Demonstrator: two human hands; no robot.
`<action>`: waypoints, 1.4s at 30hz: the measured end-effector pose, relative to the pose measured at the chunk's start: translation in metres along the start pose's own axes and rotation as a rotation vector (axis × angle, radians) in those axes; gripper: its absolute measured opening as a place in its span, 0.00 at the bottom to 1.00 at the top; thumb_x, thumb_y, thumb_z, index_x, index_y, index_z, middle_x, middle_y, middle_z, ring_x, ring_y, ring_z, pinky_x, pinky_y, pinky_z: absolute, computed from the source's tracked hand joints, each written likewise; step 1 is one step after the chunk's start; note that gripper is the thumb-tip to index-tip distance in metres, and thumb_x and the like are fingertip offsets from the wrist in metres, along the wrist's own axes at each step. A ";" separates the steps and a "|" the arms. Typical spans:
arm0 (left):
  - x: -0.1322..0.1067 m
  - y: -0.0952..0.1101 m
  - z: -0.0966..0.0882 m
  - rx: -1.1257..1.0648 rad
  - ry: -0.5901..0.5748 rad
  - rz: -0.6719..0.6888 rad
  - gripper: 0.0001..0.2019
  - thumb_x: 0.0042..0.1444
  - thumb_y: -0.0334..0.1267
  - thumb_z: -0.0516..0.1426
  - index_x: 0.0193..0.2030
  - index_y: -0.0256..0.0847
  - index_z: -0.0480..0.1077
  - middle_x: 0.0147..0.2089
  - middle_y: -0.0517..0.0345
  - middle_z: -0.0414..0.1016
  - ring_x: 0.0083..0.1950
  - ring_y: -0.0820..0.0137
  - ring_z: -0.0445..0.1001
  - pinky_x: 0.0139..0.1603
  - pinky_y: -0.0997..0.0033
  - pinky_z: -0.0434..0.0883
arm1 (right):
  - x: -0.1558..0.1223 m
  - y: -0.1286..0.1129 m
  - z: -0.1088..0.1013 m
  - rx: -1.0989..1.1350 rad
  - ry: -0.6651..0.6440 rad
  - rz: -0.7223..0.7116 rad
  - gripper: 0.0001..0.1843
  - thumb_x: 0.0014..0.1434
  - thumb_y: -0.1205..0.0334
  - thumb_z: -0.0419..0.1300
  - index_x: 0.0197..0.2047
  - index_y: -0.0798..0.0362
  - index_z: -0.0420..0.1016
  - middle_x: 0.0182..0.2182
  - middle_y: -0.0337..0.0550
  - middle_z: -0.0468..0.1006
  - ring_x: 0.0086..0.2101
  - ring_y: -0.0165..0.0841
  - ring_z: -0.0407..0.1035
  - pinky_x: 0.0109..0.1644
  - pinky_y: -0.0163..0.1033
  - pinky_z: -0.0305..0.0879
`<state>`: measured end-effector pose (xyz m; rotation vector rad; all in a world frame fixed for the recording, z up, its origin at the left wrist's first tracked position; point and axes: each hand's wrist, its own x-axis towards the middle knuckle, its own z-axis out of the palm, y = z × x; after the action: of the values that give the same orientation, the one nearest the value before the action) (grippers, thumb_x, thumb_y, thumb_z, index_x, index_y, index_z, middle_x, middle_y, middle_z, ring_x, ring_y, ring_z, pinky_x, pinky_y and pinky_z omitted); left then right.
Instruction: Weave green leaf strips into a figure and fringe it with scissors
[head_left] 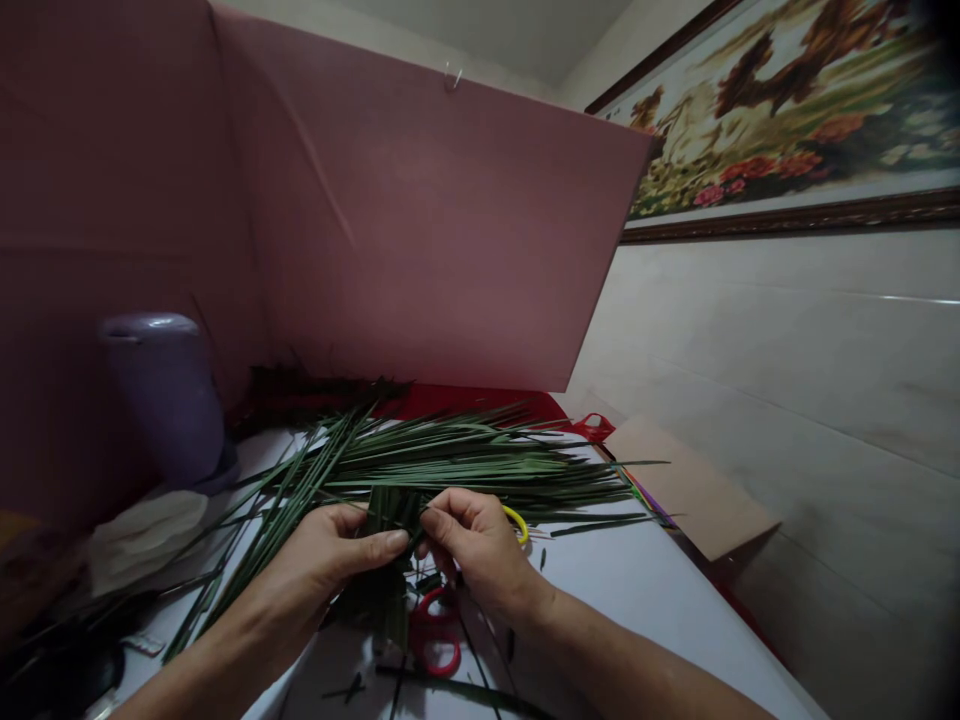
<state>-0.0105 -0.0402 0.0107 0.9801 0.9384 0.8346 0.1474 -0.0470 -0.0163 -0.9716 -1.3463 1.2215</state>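
Note:
My left hand [337,555] and my right hand [476,545] meet over a white table [637,590], both pinched on a small woven piece of green leaf strips [390,520] held between them. The left thumb presses flat on top of the piece. The right fingers curl round its right edge. Loose ends of the strips hang down below the hands. Behind the hands lies a long bundle of thin green leaves [465,460], fanned from left to right across the table.
Red-handled scissors [435,630] lie under my wrists, and a yellow loop [517,522] shows beside the right hand. A purple cylinder [169,395] stands at the left. A pink board [375,220] stands behind; brown cardboard [690,485] lies at the right, by the tiled wall.

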 end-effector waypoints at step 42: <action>0.014 0.005 -0.026 0.070 0.248 0.114 0.11 0.37 0.37 0.66 0.26 0.34 0.73 0.25 0.53 0.78 0.24 0.69 0.74 0.23 0.74 0.69 | 0.006 -0.064 -0.062 -1.075 -0.328 0.047 0.23 0.50 0.66 0.56 0.51 0.53 0.61 0.28 0.39 0.69 0.26 0.29 0.62 0.27 0.32 0.54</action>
<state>-0.0304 -0.0180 0.0050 1.0129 1.1379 1.0425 0.2124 -0.0415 0.0448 -1.5614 -2.3352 0.6355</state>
